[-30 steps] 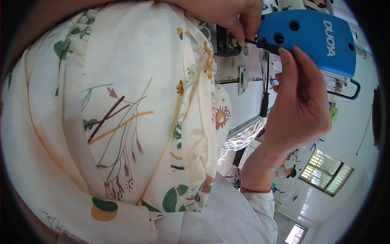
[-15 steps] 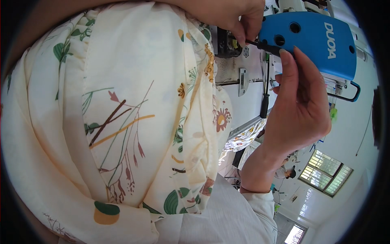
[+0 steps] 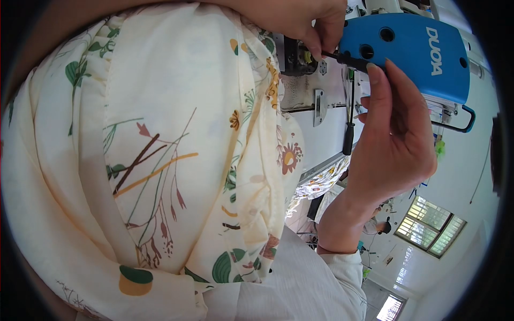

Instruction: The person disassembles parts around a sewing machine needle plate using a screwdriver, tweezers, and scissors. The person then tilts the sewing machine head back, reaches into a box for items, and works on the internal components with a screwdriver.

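My right hand [image 3: 393, 123] pinches the black handle of a screwdriver [image 3: 353, 62] between thumb and fingers. The thumb and index finger of my left hand [image 3: 321, 29] close around the shaft near its tip; whether they also hold a small screw cannot be seen. Both hands are in front of the blue sewing machine head [image 3: 409, 56]. Beside the left fingertips is an opening in the machine bed with dark metal parts [image 3: 300, 56] exposed. A slotted metal plate [image 3: 319, 107] lies loose on the bed, and another black-handled screwdriver [image 3: 348, 139] rests near it.
The view is turned sideways. Cream floral fabric [image 3: 155, 101], part of what I wear, fills the left half. Patterned cloth [image 3: 318, 182] hangs by the table edge. Farther off are a person [image 3: 377, 226] and a window [image 3: 430, 227].
The floral fabric has shifted slightly leftward in view. Both hands and the screwdriver stay almost where they were.
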`<state>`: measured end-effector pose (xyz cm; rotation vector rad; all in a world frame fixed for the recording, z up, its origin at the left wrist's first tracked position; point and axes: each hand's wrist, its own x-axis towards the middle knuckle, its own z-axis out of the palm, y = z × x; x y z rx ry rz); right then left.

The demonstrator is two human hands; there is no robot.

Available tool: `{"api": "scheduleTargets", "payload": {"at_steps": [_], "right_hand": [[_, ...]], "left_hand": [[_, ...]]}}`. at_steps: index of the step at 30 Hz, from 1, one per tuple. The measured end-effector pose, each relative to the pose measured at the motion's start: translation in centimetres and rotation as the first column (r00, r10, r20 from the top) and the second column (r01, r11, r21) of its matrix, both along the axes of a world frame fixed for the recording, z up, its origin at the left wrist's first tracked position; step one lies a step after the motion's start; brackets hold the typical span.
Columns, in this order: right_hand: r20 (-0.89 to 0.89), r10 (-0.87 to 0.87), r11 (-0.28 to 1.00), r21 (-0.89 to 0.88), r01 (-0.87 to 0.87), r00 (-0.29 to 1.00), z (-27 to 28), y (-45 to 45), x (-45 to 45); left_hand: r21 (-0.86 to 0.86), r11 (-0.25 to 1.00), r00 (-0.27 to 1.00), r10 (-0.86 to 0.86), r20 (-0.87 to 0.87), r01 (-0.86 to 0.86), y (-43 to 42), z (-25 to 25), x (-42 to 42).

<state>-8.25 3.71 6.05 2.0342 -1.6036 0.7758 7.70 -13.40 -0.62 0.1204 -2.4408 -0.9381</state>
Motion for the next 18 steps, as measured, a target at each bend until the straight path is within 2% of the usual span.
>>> {"api": "scheduleTargets", "payload": {"at_steps": [7,10,15,18], "right_hand": [[-0.014,-0.030,1.000,-0.001,0.030,0.999,0.2,0.0,0.1],[-0.025,-0.031,0.999,-0.011,0.031,0.999,0.4,0.0,0.2],[-0.028,-0.023,1.000,-0.021,0.022,0.999,0.6,-0.2,0.3],[-0.037,-0.030,0.999,-0.024,0.030,0.999,0.6,-0.1,0.4]], "left_hand": [[0.013,1.000,1.000,-0.020,-0.005,0.020,0.1,-0.2,-0.5],[0.100,0.986,0.989,0.140,-0.045,-0.134,1.4,-1.5,-1.4],[0.133,0.982,0.991,0.134,-0.008,-0.132,1.3,-1.3,-1.3],[0.111,0.986,0.990,0.131,-0.059,-0.123,1.0,-1.8,-1.1]]}}
